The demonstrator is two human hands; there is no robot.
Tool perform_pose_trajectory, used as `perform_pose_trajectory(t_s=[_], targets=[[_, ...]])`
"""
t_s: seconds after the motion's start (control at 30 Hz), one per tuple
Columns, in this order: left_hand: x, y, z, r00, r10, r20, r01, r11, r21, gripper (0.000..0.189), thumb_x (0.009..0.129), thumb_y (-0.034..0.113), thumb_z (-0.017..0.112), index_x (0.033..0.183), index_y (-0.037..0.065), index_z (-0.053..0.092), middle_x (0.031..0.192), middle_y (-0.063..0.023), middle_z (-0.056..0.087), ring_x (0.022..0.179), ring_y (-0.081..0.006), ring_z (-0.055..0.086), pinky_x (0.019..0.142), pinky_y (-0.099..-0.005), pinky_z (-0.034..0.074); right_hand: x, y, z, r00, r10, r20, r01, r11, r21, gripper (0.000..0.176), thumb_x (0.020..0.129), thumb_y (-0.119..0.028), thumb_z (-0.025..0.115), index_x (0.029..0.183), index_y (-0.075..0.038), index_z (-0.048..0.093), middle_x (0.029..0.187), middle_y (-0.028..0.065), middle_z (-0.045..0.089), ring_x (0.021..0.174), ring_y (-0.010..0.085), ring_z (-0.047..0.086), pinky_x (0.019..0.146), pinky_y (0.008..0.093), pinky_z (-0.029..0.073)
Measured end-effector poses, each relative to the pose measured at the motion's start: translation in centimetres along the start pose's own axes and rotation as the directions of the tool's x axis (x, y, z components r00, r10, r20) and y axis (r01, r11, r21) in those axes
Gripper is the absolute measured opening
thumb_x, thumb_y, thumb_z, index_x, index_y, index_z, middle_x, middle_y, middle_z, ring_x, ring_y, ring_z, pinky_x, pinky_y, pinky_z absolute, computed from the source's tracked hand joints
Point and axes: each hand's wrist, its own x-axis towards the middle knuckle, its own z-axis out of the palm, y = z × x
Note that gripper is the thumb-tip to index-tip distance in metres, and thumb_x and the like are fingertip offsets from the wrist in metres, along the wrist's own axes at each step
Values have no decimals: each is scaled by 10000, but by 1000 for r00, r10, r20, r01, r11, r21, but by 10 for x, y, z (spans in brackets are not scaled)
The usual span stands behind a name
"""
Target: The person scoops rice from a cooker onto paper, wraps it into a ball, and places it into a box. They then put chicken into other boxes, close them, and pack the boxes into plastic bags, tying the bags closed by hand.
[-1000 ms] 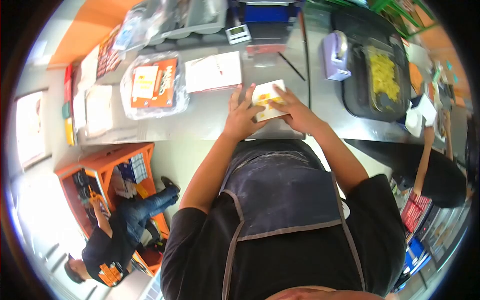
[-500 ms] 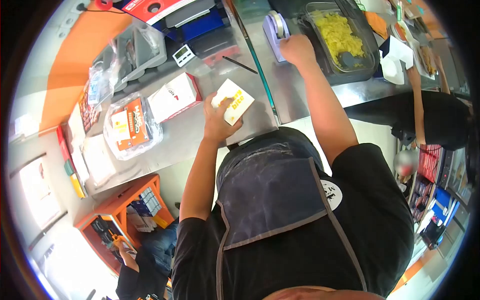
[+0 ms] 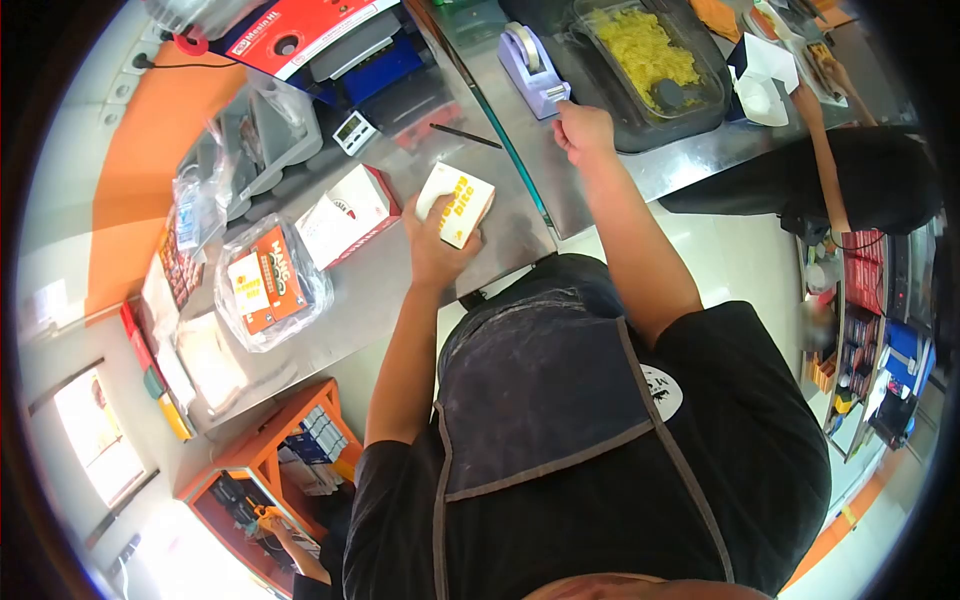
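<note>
My left hand [image 3: 440,250] is wrapped round a small white box [image 3: 462,205] with yellow lettering, low over the metal counter. At the front end of a lilac tape dispenser [image 3: 535,72], my right hand [image 3: 583,132] has its fingers pressed together; anything between them is too small to make out. The roll of tape sits in the top of the dispenser. Left of my left hand lies a larger white and red box [image 3: 347,217].
A plastic-wrapped orange pack [image 3: 268,278], a small timer [image 3: 354,133] and a black stick [image 3: 465,135] lie on the counter. A tub of yellow food [image 3: 650,55] stands behind the dispenser. Other people are at far right and lower left.
My right hand has drawn back from the dispenser towards my body. The left hand still holds the box, now turned slightly. The whole view has shifted a little.
</note>
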Motion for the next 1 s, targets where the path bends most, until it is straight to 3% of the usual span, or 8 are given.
perform_pose_trajectory(t_s=[0.23, 0.3, 0.47, 0.63, 0.7, 0.8, 0.87, 1.0], targets=[[7, -5, -6, 999, -41, 3, 41, 999, -16, 651, 628, 185, 783, 1238, 124, 564, 1342, -256, 393, 1260, -432, 406, 1033, -467, 406, 14, 29, 3, 999, 38, -13, -39, 998, -39, 143, 876, -87, 655, 908, 44, 609, 830, 84, 605, 668, 160, 603, 499, 244, 479], [7, -2, -8, 987, -158, 21, 159, 985, -70, 647, 646, 180, 774, 1253, 135, 556, 1334, -247, 407, 1272, -417, 407, 1039, -458, 405, -29, 41, -18, 929, -199, 313, 266, 945, -191, 174, 912, -142, 645, 970, 22, 632, 848, 49, 626, 685, 117, 600, 531, 233, 484], [11, -16, -4, 986, -166, 10, 165, 968, -190, 626, 690, 171, 760, 1277, 137, 545, 1312, -220, 439, 1264, -378, 417, 1051, -432, 389, -87, 68, -26, 634, 31, 773, 350, 879, -323, 212, 918, -241, 664, 964, -34, 672, 752, 7, 629, 568, 85, 554, 525, 241, 454], [11, -12, -6, 992, -128, -7, 127, 987, -103, 602, 718, 169, 762, 1273, 94, 540, 1265, -182, 488, 1233, -335, 438, 1045, -417, 383, -89, 99, -2, 698, 70, 713, 360, 826, -433, 312, 886, -324, 696, 858, -13, 695, 620, 21, 620, 527, 103, 552, 515, 276, 439], [11, -11, -5, 983, -185, -20, 176, 962, -211, 584, 723, 173, 764, 1249, 47, 542, 1232, -165, 512, 1200, -316, 467, 1036, -411, 389, -87, 88, -2, 764, 190, 616, 428, 566, -705, 423, 838, -419, 731, 828, 2, 695, 580, 43, 617, 532, 135, 584, 522, 312, 454], [7, -51, 6, 996, 70, -63, -76, 993, -93, 575, 726, 226, 769, 1229, 48, 555, 1202, -159, 544, 1126, -332, 514, 991, -435, 419, -74, 103, -6, 766, -75, 639, 601, 436, -669, 532, 774, -498, 776, 825, 5, 610, 562, 55, 602, 533, 163, 605, 529, 349, 480], [5, -61, 4, 999, 44, 9, -42, 993, -108, 610, 708, 248, 781, 1249, 75, 560, 1233, -195, 533, 1190, -363, 477, 1024, -453, 401, -64, 120, -4, 676, 44, 736, 461, 754, -468, 347, 833, -277, 780, 926, 2, 597, 658, 56, 632, 558, 118, 600, 513, 290, 475], [4, -27, -13, 987, -129, 91, 146, 966, -213, 756, 630, 262, 839, 1321, 156, 550, 1402, -252, 340, 1327, -435, 362, 1111, -473, 339, -52, 119, -16, 648, 18, 762, 591, 619, -518, 240, 831, -166, 738, 987, 1, 662, 709, 72, 673, 583, 142, 622, 551, 296, 487]])
